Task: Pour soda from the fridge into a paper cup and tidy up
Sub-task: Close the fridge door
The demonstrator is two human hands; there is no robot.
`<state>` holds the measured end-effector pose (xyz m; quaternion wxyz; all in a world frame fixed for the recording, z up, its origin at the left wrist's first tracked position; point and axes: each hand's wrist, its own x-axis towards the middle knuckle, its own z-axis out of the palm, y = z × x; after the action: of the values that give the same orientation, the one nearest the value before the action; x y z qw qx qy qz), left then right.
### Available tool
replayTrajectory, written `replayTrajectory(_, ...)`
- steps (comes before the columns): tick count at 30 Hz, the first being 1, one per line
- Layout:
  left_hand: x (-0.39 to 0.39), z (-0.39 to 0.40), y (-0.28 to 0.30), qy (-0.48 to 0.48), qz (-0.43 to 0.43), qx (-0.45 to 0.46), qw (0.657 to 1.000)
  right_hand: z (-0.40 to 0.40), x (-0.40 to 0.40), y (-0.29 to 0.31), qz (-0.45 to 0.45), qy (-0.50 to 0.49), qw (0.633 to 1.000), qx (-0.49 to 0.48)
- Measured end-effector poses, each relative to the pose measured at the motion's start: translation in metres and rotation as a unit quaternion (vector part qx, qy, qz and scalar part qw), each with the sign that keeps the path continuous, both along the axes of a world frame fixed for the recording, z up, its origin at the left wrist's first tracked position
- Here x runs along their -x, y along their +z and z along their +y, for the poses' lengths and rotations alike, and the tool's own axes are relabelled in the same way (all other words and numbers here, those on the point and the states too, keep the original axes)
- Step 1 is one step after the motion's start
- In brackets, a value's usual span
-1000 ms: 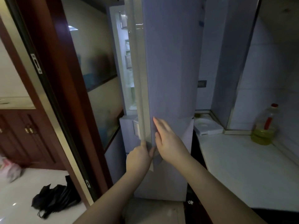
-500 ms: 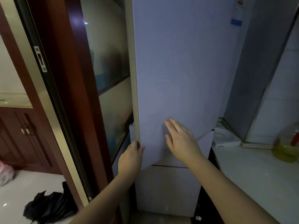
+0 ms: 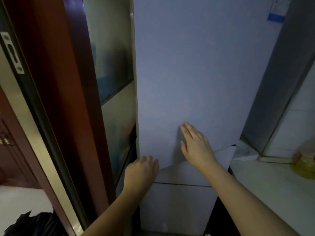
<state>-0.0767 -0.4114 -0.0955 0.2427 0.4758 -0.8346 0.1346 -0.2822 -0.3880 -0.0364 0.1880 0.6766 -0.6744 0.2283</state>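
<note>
The tall pale blue-grey fridge door (image 3: 187, 74) fills the middle of the view and looks closed against the fridge body. My right hand (image 3: 196, 145) lies flat on its lower part with the fingers spread. My left hand (image 3: 141, 169) rests at the door's lower left corner, fingers loosely curled on the edge, holding nothing. A lower fridge drawer front (image 3: 177, 205) shows beneath the hands. No soda and no paper cup are in view.
A dark red wooden door frame (image 3: 51, 99) with a glass panel (image 3: 112, 65) stands close on the left. A white counter (image 3: 272, 188) runs along the right, with a yellow oil bottle (image 3: 305, 166) at its far end. A black bag (image 3: 30, 223) lies on the floor.
The fridge door has swung from partly open to closed, hiding the lit interior. Both hands followed it, and the left hand slid off the door's edge to its corner.
</note>
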Motion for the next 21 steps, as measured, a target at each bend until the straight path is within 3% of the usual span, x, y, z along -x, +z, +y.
replayTrajectory(4,0.028,-0.025,0.001,-0.062,0.045,0.095,0.993,-0.024,0.013,-0.002,-0.008,-0.014,1.0,0.015)
replayTrajectory(12,0.059,-0.089,0.012,0.0,-0.036,0.061,0.997,-0.077,0.04,-0.015,0.001,-0.028,0.999,0.04)
replayTrajectory(21,0.076,-0.134,-0.001,0.029,-0.026,0.045,0.998,-0.116,0.051,-0.027,0.02,-0.009,0.997,0.072)
